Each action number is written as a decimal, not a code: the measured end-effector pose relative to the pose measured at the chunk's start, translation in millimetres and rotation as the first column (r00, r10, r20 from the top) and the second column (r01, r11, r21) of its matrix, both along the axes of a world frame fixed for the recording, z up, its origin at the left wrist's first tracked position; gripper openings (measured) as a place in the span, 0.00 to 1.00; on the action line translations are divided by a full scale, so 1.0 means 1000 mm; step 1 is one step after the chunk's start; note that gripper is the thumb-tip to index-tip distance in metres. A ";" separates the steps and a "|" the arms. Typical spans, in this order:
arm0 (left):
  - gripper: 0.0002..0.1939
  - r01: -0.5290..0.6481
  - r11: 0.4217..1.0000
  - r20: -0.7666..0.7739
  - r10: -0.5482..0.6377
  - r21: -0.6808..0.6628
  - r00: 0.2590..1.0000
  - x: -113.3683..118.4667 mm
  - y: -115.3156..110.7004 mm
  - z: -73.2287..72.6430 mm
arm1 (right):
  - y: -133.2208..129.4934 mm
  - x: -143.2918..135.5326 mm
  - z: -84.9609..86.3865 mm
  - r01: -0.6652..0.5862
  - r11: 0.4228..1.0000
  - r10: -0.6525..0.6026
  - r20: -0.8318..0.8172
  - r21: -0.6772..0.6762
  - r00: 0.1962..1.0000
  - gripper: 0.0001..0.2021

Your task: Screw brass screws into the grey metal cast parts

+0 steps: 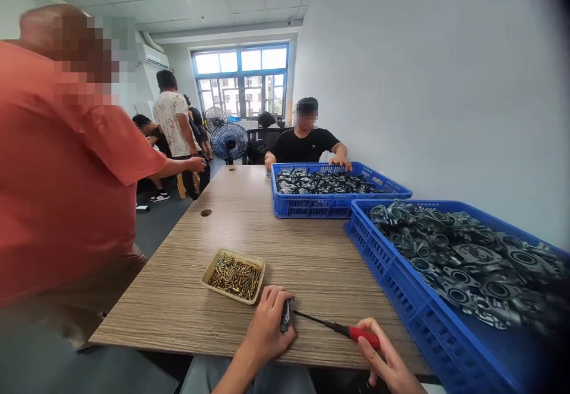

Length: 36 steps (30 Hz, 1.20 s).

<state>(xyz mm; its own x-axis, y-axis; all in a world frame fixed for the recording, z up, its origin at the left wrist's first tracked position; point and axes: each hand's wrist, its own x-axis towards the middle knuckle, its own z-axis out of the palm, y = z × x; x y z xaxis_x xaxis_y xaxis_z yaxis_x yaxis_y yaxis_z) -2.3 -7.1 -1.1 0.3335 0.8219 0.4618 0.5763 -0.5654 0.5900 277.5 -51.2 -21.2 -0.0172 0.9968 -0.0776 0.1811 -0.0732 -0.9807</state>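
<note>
Near the table's front edge, my left hand [270,321] is closed around a small grey metal part [285,315], partly hidden by the fingers. My right hand [383,352] grips the red handle of a screwdriver [341,327]. Its dark shaft points left, with the tip at or very near the metal part; whether it touches I cannot tell. Just beyond my left hand stands a cream plastic tray [205,277] full of small brass-coloured screws [234,276].
A blue crate [387,281] of dark metal parts [472,257] stands at the right. Behind it is a second blue crate [312,207], touched by a person [307,142] seated across the wooden table [178,299]. Another person [71,174] in an orange-red shirt stands close at the left.
</note>
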 end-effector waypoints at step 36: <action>0.34 -0.003 1.000 -0.010 0.003 0.025 1.000 -0.001 -0.001 0.001 | -0.004 -0.005 0.002 0.058 0.997 -0.058 0.001 0.045 0.998 0.25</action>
<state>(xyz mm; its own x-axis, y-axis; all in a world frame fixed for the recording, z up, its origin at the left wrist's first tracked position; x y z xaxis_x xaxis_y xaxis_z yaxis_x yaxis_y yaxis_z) -2.8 -7.7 -0.4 0.3359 0.8112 0.4786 0.5838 -0.5780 0.5701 272.9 -55.3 -19.6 0.0410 0.9986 -0.0324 0.1798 -0.0392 -0.9829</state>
